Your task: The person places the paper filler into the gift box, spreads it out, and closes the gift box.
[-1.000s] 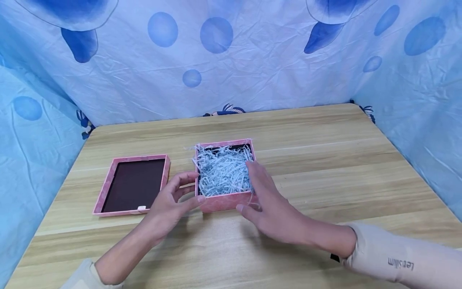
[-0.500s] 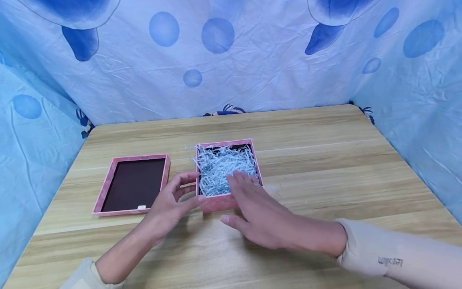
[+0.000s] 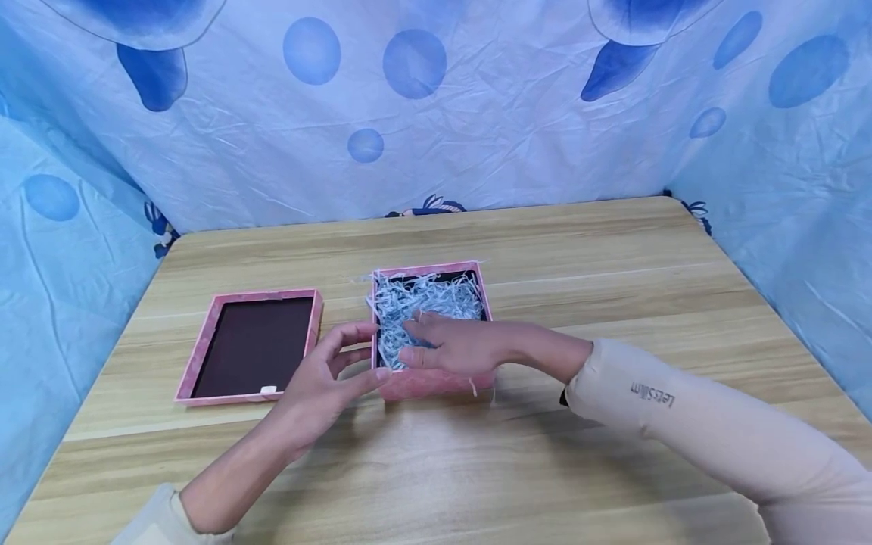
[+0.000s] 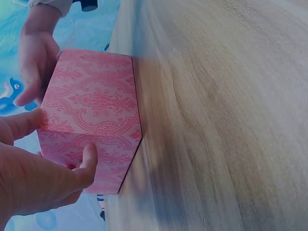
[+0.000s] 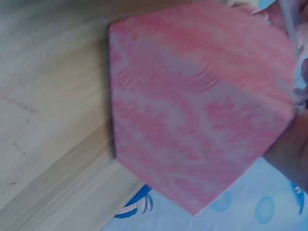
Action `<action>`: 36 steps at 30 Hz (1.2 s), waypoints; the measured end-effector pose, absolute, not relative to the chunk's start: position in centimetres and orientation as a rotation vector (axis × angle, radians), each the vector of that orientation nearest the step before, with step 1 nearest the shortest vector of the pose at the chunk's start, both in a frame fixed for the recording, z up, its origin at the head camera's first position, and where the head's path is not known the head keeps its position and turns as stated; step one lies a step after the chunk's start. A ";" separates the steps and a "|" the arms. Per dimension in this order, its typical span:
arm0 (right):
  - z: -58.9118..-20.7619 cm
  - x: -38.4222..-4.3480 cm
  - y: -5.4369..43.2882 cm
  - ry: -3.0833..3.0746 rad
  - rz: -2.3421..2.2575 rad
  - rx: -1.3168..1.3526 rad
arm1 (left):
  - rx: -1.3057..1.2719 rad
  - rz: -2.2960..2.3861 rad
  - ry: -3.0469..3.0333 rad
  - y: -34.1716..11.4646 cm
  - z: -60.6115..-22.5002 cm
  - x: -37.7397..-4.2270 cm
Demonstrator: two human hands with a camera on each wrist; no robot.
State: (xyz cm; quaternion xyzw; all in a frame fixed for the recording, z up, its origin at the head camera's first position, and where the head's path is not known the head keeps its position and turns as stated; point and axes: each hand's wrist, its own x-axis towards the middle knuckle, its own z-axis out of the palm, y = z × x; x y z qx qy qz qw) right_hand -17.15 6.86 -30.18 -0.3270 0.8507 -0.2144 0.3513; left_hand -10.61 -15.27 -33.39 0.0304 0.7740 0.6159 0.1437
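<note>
The box (image 3: 415, 386), pink and patterned, stands open side up on the table (image 3: 633, 295), filled with shredded blue paper (image 3: 446, 291); a dark lining shows inside its far rim. At the box's near left corner, the left hand (image 3: 320, 393) grips it with a half-open hold, thumb at the near wall and bent fingers against the left wall. The right hand (image 3: 463, 344) reaches over the box's right and near edges, its fingers extended and resting on the paper, wide open with no hold on anything. A few strands hang over the near wall of the box, and others poke past its far left corner. Left of the box, well apart from it, the lid (image 3: 255, 348) lies with its dark inside upward, a small white tab (image 3: 269, 389) at its near rim. Behind the box, beyond the table, hangs a blue cloth (image 3: 477, 136).
</note>
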 end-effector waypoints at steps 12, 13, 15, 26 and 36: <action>-31.1 -20.0 6.2 2.159 -0.278 -1.056 | 0.058 1.761 2.236 -15.2 -33.2 -10.6; -31.1 -20.1 6.2 2.167 -0.251 -1.067 | 0.058 1.759 2.239 -15.2 -33.2 -10.6; -31.1 -20.2 6.1 2.176 -0.229 -1.074 | 0.061 1.761 2.241 -15.2 -33.2 -10.6; -29.6 -19.8 6.6 2.415 -0.572 -1.206 | 0.079 1.778 2.225 -15.3 -33.3 -10.6; -27.7 -20.3 7.4 2.539 -0.730 -1.251 | 0.095 1.797 2.218 -15.3 -33.4 -10.7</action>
